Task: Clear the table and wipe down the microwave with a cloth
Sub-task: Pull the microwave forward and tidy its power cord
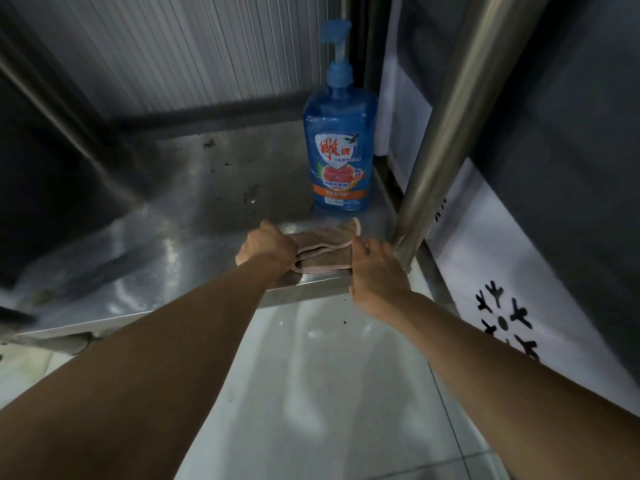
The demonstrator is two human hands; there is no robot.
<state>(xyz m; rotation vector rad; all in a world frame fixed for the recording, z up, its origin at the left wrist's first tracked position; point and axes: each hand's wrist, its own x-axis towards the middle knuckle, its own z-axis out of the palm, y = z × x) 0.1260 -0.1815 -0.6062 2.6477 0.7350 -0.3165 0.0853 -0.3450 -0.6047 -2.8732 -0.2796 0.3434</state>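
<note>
Two hands meet on a folded cloth (323, 251) at the near edge of a steel shelf (194, 244). The left hand (266, 249) grips the cloth's left end, fingers curled around the folds. The right hand (377, 268) holds the right end, thumb on top and fingers wrapped down over the shelf's front lip. The cloth is brown with a pale pink border, folded into several layers, and lies flat on the shelf between the two hands, close to the shelf's right front corner.

Below and nearer than the hands, both bare forearms reach in over a pale tiled floor (329, 393).

Just right of the right hand, a round steel post (446, 133) rises from the shelf's corner. Further right of it stands a white panel (519, 271) with black markings.

Just beyond the cloth, slightly toward the right hand, a blue pump bottle (341, 133) of dish soap stands upright on the shelf, its label red, white and orange, its pump head turned left. The shelf surface to the left of the bottle, beyond the left hand, is scuffed and spotted with dark specks.

Behind the shelf, furthest off, runs a ribbed metal wall (190, 53).
</note>
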